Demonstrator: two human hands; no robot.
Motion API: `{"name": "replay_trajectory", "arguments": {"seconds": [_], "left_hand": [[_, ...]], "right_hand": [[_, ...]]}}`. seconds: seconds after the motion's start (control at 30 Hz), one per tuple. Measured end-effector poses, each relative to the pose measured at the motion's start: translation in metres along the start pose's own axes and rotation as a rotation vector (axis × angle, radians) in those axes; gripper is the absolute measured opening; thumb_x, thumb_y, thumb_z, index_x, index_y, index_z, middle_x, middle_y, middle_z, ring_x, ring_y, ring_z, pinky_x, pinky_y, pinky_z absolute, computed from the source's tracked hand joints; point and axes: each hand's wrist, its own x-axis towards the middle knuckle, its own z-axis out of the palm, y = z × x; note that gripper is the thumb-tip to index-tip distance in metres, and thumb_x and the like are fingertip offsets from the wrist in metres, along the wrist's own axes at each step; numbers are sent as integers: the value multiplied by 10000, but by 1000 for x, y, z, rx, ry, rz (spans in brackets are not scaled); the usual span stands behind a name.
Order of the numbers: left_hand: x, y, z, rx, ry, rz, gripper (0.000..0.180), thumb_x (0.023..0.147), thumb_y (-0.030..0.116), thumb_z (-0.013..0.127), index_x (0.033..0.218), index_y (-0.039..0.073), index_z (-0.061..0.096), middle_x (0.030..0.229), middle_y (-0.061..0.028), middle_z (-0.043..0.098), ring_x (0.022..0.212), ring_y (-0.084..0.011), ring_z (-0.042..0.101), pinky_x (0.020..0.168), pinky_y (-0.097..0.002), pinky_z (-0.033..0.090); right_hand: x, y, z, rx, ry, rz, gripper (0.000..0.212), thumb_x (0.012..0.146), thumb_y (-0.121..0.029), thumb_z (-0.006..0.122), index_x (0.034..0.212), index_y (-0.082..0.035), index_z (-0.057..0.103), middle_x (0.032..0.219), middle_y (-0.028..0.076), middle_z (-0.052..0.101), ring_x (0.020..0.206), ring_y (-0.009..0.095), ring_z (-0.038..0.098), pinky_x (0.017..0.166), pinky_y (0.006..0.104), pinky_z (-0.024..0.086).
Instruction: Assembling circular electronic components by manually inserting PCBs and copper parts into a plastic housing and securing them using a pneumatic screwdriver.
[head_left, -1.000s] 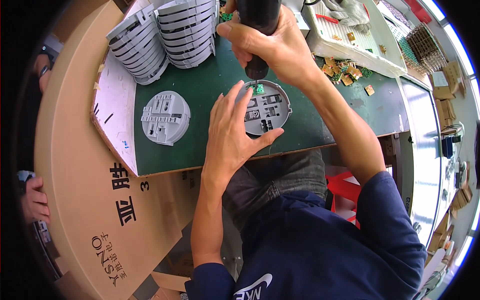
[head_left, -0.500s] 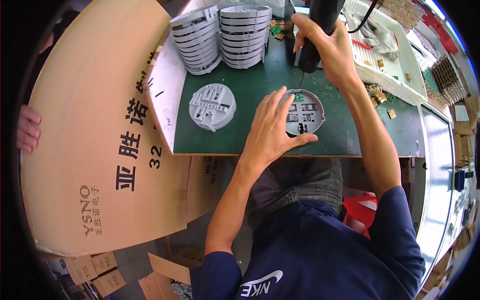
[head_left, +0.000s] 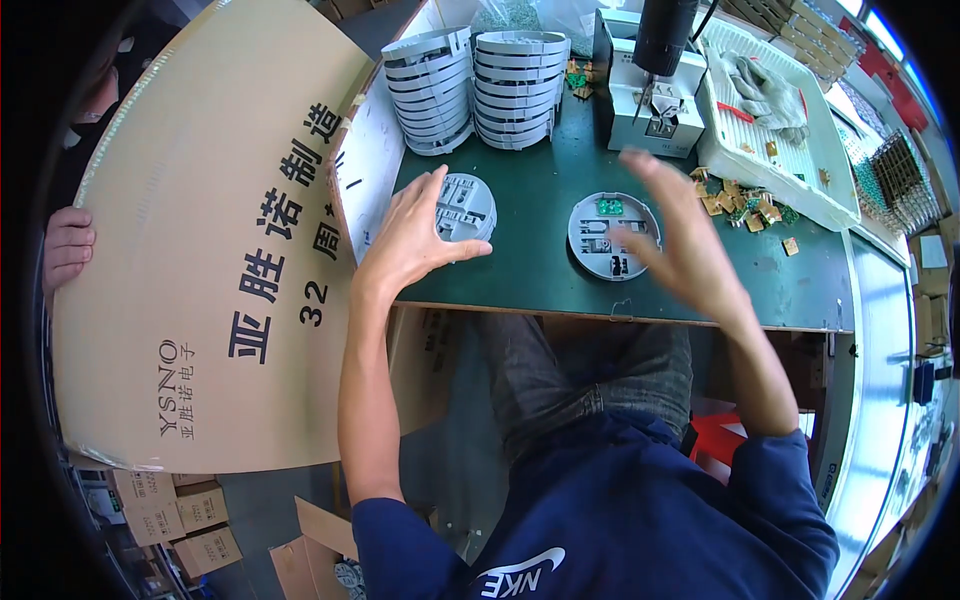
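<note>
My left hand (head_left: 408, 232) is over the left edge of a short stack of round grey plastic housings (head_left: 470, 205), thumb and fingers spread; contact is hard to judge. To its right lies another round grey housing (head_left: 590, 262), holding a small green circuit board (head_left: 610, 207) and dark parts. My right hand (head_left: 690, 245), blurred by motion, passes over that housing's right side with thumb and fingers apart and nothing visible in it. A black electric screwdriver (head_left: 662, 42) stands upright, bit down, at a grey box-shaped screw feeder (head_left: 625, 132), with no hand on it.
Two tall stacks of grey housings (head_left: 428, 95) stand at the back left. Small brass-coloured and green parts (head_left: 735, 200) lie beside a white tray (head_left: 835, 190) holding a glove (head_left: 765, 95). A large cardboard carton (head_left: 200, 250) borders the bench at left; another person's hand (head_left: 68, 248) grips its edge.
My right hand has let go of the screwdriver and come down towards the housing. My left hand has moved left from that housing to the short stack.
</note>
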Motion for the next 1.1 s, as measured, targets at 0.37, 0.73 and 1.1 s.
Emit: {"name": "replay_trajectory", "arguments": {"seconds": [0.37, 0.73, 1.1], "left_hand": [[0, 26, -25, -143, 199, 112, 940, 776, 350, 870, 1527, -6, 430, 1478, -208, 522, 1343, -352, 531, 1137, -434, 425], [-3, 94, 27, -2336, -413, 19, 986, 910, 604, 639, 1592, -6, 273, 1581, -401, 259, 1402, -604, 371, 1127, -681, 394], [11, 123, 66, -2660, -736, -117, 981, 925, 619, 617, 1593, -11, 272, 1606, -381, 229, 1422, -593, 350, 1148, -670, 379]], "right_hand": [[-37, 13, -7, -95, -187, 32, 570, 872, -60, 710, 1425, -108, 582, 1385, 176, 628, 1336, 405, 557, 1156, 515, 414], [-276, 141, -291, -180, 795, 796, 349, 1088, -245, 461, 1320, -20, 592, 1226, 109, 660, 1097, 198, 663, 893, 339, 554], [-446, 128, -387, -1551, 14, 1343, 448, 1061, -333, 517, 1442, -108, 594, 1404, 167, 637, 1291, 369, 601, 1097, 496, 454]]}}
